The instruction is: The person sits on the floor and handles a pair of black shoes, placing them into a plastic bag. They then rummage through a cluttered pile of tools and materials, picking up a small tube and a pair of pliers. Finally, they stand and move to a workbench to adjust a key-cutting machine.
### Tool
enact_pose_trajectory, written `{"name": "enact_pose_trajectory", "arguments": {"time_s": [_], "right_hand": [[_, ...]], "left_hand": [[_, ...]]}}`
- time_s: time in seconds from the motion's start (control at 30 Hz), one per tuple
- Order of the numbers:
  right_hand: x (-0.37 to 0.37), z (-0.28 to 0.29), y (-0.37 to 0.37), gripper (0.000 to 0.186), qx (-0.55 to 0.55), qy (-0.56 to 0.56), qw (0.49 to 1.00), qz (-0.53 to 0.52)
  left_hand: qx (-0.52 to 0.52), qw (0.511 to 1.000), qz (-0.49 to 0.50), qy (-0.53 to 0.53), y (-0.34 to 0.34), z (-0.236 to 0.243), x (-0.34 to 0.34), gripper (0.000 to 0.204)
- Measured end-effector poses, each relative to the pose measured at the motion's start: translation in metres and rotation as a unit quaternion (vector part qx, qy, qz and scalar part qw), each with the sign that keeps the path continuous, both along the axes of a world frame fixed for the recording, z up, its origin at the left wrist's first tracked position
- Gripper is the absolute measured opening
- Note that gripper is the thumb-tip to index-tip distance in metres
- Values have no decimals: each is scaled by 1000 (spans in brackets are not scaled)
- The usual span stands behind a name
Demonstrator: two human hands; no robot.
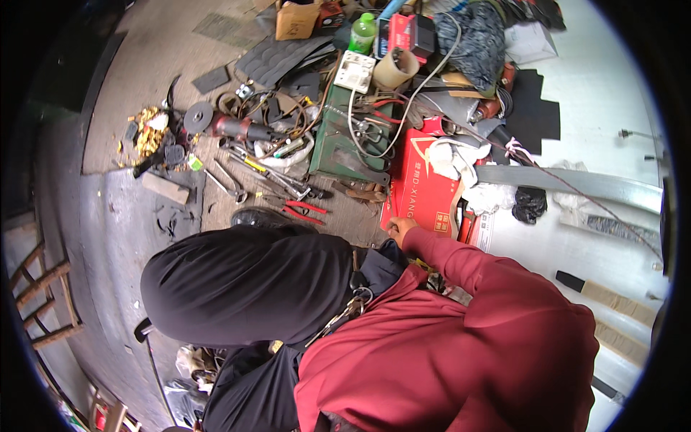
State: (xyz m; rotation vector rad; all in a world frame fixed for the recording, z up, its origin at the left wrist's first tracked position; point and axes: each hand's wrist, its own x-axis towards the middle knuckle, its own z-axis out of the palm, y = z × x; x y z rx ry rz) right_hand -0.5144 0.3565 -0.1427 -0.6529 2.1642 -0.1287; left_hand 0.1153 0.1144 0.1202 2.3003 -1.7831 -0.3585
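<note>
My right hand, at the end of a maroon sleeve, is at the near left corner of a flat red cardboard box with gold print. Its fingers are curled and closed on the box's edge; the fingertips are partly hidden. White cloth lies over the box's far right part. Left of the hand, pliers with red handles rest on the floor. My left hand is out of sight. My bent leg in black trousers covers the floor in front of me.
Beyond the box stands a green metal toolbox with a white cable across it. An angle grinder, wrenches and a green bottle are among the clutter. A metal bar runs off to the right.
</note>
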Motion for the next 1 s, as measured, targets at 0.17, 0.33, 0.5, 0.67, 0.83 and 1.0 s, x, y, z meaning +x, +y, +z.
{"name": "enact_pose_trajectory", "arguments": {"time_s": [0.17, 0.33, 0.5, 0.67, 0.83, 1.0], "right_hand": [[-21, -21, -33, 38, -8, 83, 996, -34], [-58, -33, -78, 38, 107, 72, 989, -67], [-80, -27, -100, 42, 183, 80, 977, -72], [-60, -31, -97, 67, 147, 102, 984, -16], [0, -20, -68, 73, 86, 84, 992, 30], [14, -35, -60, 70, 115, -13, 993, 13]], "left_hand": [[-18, 999, -26, 18, -7, -5, -10, 40], [-31, 998, -35, 30, -7, -4, -14, 41], [-36, 999, -27, 31, -1, 2, -10, 42], [-31, 999, -23, 31, -1, 2, -9, 42], [-33, 998, -25, 37, -3, 2, -9, 43], [-38, 998, -29, 44, -2, 1, -9, 44]]}}
